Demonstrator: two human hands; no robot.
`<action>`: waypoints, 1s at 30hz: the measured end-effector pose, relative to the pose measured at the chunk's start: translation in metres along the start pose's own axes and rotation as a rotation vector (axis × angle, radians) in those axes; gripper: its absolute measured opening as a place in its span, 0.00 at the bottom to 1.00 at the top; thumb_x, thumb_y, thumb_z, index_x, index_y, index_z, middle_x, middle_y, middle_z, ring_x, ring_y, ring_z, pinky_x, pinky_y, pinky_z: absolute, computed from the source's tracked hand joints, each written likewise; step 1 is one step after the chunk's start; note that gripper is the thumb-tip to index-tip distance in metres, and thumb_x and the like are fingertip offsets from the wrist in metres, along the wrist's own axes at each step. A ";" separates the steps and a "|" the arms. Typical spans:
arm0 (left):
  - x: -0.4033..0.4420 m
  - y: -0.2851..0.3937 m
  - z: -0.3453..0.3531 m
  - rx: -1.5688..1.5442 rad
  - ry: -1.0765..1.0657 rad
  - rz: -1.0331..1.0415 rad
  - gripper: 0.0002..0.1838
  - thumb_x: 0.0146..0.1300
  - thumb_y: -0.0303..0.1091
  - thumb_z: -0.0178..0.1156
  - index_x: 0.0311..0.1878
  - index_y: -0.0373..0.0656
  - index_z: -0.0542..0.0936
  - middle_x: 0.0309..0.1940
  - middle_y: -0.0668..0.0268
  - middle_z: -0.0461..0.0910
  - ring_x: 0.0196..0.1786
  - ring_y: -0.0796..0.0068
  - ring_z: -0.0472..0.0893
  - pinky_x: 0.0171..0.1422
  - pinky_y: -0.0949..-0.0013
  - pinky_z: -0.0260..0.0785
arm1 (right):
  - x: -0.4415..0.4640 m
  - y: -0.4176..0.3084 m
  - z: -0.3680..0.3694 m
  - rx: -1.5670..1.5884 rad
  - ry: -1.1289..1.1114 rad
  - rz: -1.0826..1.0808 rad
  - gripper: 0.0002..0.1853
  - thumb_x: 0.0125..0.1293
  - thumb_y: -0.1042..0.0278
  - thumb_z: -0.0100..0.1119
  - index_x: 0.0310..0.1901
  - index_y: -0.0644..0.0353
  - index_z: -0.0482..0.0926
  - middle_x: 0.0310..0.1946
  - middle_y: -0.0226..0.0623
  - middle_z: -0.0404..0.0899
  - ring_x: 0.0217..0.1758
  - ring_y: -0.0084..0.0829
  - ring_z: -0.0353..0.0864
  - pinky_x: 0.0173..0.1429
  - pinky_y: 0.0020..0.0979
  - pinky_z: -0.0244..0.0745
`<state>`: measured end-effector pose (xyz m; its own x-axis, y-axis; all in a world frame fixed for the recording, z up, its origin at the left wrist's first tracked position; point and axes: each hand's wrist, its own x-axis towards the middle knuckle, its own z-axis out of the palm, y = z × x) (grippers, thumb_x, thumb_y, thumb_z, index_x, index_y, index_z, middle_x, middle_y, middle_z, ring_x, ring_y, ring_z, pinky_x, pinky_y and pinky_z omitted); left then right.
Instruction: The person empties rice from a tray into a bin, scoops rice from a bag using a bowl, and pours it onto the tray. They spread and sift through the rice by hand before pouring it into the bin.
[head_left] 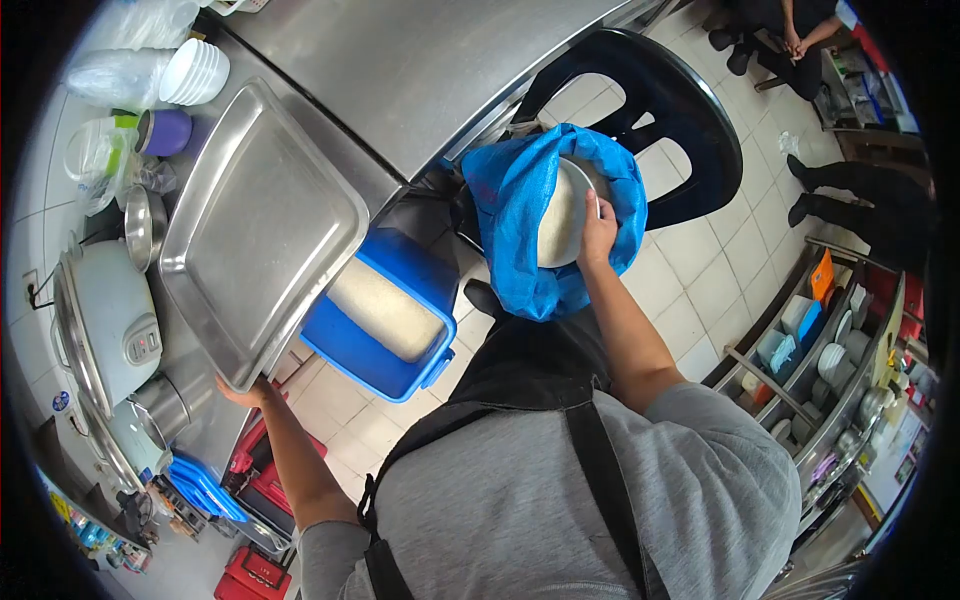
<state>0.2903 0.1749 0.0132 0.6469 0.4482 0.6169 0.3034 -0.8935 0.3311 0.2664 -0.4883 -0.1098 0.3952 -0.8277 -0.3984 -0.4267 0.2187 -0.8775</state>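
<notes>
- Here's the right hand (600, 230), clamped on the edge of a white bowl (577, 215), the thumb showing on its inner side.
- That bowl is down inside the mouth of a blue sack (505, 190), tilted; pale grain (553, 232) lies against its wall, though it's hard to tell where the bowl's load ends and the sack's begins.
- Over to the left hand (245, 390): it is at the near corner of a big metal tray (250, 220), fingers partly hidden beneath, so how firmly it grips cannot be told.
- The tray slants across the steel counter (430, 80), one long edge jutting over a blue bin (345, 355).
- And in that bin, more pale grain, heaped between the blue walls; the bin stands between the tray and the sack.
- Right behind the sack, a black chair (715, 140) on the tiled floor (690, 290).
- Along the wall past the tray: a rice cooker (120, 310), a steel bowl (145, 225), a purple container (165, 132) and stacked white cups (195, 72).
- Farther off on the right, a seated person's hands (795, 45) meet, another person's dark-clad legs (860, 190) show, and crockery fills a shelf unit (780, 370).
</notes>
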 end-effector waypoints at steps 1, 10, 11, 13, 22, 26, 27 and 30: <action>-0.001 -0.006 0.000 0.015 -0.007 -0.011 0.33 0.52 0.51 0.66 0.53 0.34 0.78 0.51 0.48 0.79 0.55 0.45 0.77 0.61 0.50 0.66 | -0.003 -0.002 -0.006 0.009 0.019 0.010 0.25 0.64 0.43 0.63 0.43 0.63 0.82 0.34 0.33 0.80 0.37 0.25 0.74 0.45 0.28 0.70; 0.000 0.017 -0.010 -0.052 -0.046 -0.033 0.30 0.50 0.49 0.66 0.49 0.34 0.79 0.45 0.49 0.81 0.49 0.46 0.78 0.57 0.51 0.67 | -0.020 -0.025 -0.066 0.366 -0.063 0.215 0.34 0.69 0.38 0.53 0.56 0.69 0.76 0.49 0.40 0.80 0.49 0.31 0.79 0.55 0.33 0.74; 0.000 0.022 -0.011 -0.055 -0.047 -0.036 0.29 0.50 0.49 0.66 0.49 0.34 0.80 0.44 0.49 0.81 0.48 0.46 0.79 0.56 0.51 0.67 | -0.021 -0.025 -0.070 0.412 -0.074 0.233 0.36 0.69 0.37 0.52 0.57 0.69 0.75 0.51 0.40 0.80 0.51 0.32 0.79 0.56 0.34 0.74; 0.000 0.030 -0.013 -0.060 -0.050 -0.039 0.29 0.49 0.49 0.66 0.48 0.34 0.80 0.43 0.49 0.81 0.47 0.46 0.79 0.55 0.51 0.67 | -0.017 -0.020 -0.080 0.476 -0.117 0.245 0.40 0.68 0.33 0.49 0.62 0.69 0.71 0.56 0.43 0.76 0.57 0.35 0.77 0.60 0.37 0.73; 0.000 0.019 -0.007 -0.141 -0.015 -0.087 0.23 0.52 0.44 0.63 0.42 0.33 0.78 0.38 0.52 0.79 0.42 0.47 0.77 0.51 0.51 0.66 | -0.030 0.001 -0.064 0.593 -0.150 0.305 0.43 0.69 0.31 0.44 0.67 0.67 0.64 0.64 0.46 0.71 0.63 0.42 0.74 0.66 0.41 0.69; 0.002 0.019 -0.004 -0.123 -0.012 0.048 0.24 0.53 0.46 0.62 0.41 0.32 0.78 0.37 0.49 0.79 0.42 0.45 0.77 0.51 0.49 0.66 | -0.048 -0.015 -0.040 0.693 -0.154 0.394 0.42 0.69 0.31 0.45 0.67 0.66 0.65 0.62 0.46 0.72 0.63 0.40 0.73 0.67 0.38 0.67; 0.002 0.019 -0.005 -0.108 -0.036 0.021 0.24 0.52 0.46 0.62 0.41 0.32 0.78 0.38 0.49 0.79 0.42 0.44 0.77 0.51 0.49 0.66 | -0.043 -0.003 -0.031 0.645 -0.110 0.319 0.40 0.69 0.33 0.47 0.65 0.67 0.67 0.60 0.45 0.74 0.60 0.39 0.76 0.65 0.36 0.69; 0.002 0.028 -0.014 -0.039 -0.032 0.032 0.24 0.51 0.44 0.64 0.43 0.31 0.78 0.39 0.47 0.78 0.44 0.42 0.76 0.52 0.48 0.66 | -0.053 -0.022 -0.010 0.577 -0.065 0.364 0.39 0.69 0.35 0.49 0.62 0.69 0.71 0.56 0.43 0.77 0.55 0.35 0.77 0.61 0.35 0.71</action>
<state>0.2905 0.1515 0.0339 0.6779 0.4177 0.6049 0.2554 -0.9054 0.3391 0.2469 -0.4543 -0.0671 0.3644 -0.6204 -0.6945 -0.0471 0.7325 -0.6791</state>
